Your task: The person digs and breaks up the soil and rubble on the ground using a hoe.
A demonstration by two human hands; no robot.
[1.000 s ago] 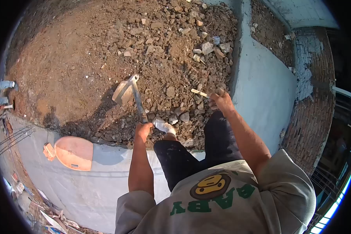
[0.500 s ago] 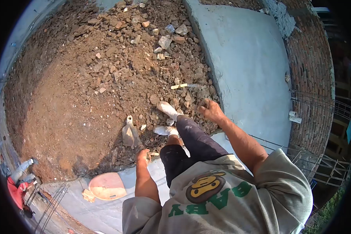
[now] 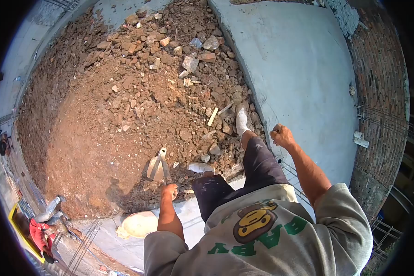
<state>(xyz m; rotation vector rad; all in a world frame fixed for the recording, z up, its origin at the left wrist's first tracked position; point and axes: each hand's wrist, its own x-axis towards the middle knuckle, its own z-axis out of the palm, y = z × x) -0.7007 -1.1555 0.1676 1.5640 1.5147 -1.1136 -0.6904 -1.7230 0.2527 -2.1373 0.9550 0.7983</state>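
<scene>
My left hand (image 3: 169, 191) is closed around the handle of a trowel-like tool (image 3: 155, 169). Its flat, pale metal blade points away from me, low over the dirt, and a narrow piece with a hole at its end runs along the blade. A small light stub (image 3: 188, 191) shows just right of this hand; I cannot tell whether it belongs to the tool. My right hand (image 3: 283, 135) hangs in the air over the grey concrete edge with its fingers curled in, and nothing shows in them.
Loose dirt and rubble (image 3: 92, 138) spread ahead, with larger stones (image 3: 190, 64) and a yellow strip (image 3: 212, 116). A smooth concrete slab (image 3: 299, 69) and brick wall (image 3: 379, 78) lie right. Rebar (image 3: 292, 175) sticks out beside me. A person in red (image 3: 39, 233) is at lower left.
My right foot has stepped right, towards the slab, and my feet are farther apart. My right hand has swung right. The trowel-like tool has turned, showing its blade more broadly.
</scene>
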